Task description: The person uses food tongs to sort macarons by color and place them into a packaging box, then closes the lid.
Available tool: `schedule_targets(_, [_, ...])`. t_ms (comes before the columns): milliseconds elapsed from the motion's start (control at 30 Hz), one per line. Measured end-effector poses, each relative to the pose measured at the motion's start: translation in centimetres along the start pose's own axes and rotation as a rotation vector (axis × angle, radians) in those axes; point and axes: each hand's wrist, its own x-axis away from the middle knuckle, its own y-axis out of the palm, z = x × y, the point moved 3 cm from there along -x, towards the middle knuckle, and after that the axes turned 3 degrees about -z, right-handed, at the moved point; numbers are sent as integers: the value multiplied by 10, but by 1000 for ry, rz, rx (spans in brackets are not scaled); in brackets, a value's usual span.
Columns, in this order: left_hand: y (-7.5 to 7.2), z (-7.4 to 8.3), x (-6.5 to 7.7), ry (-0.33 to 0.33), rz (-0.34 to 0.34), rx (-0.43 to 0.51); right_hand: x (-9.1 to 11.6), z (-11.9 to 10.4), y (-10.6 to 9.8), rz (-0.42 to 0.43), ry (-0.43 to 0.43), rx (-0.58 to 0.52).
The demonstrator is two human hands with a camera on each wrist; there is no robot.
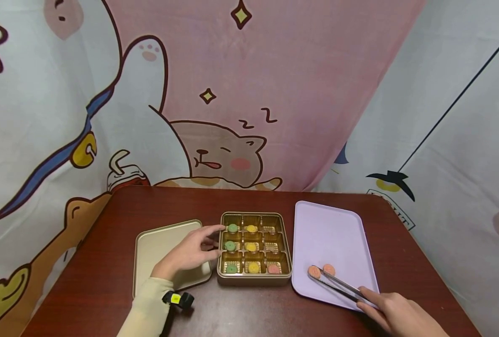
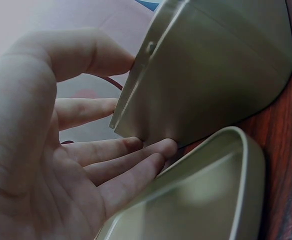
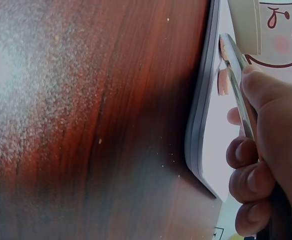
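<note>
My right hand [image 1: 401, 311] grips metal tongs [image 1: 337, 285] over the lilac tray [image 1: 333, 229]. The tong tips stand around a pink round piece [image 1: 314, 272]; whether they squeeze it I cannot tell. Another pink piece [image 1: 329, 269] lies beside it. With its fingertips, my left hand [image 1: 188, 250] touches the left side of a gold square tin [image 1: 254, 281], seen close up in the left wrist view. Inside the tin's divided insert, the left column holds green pieces [image 1: 231, 245], the middle one yellow pieces [image 1: 251, 246], and the front right compartment a pink piece [image 1: 273, 268].
A gold lid [image 1: 161, 243] lies inner side up on the dark red wooden table [image 1: 93, 281], left of the tin and partly under my left hand. The tray sits close to the tin's right side. Behind the table hangs a cartoon-printed cloth [image 1: 316, 70].
</note>
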Motion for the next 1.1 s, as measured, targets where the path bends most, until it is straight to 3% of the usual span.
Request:
schedule_targets(567, [0,0,0,-1,6,-5,-2,-2,-1,-13,55,-48])
schedule_targets(1100, [0,1,1,4,5,-4,-1,-14,-13,155,-19,-61])
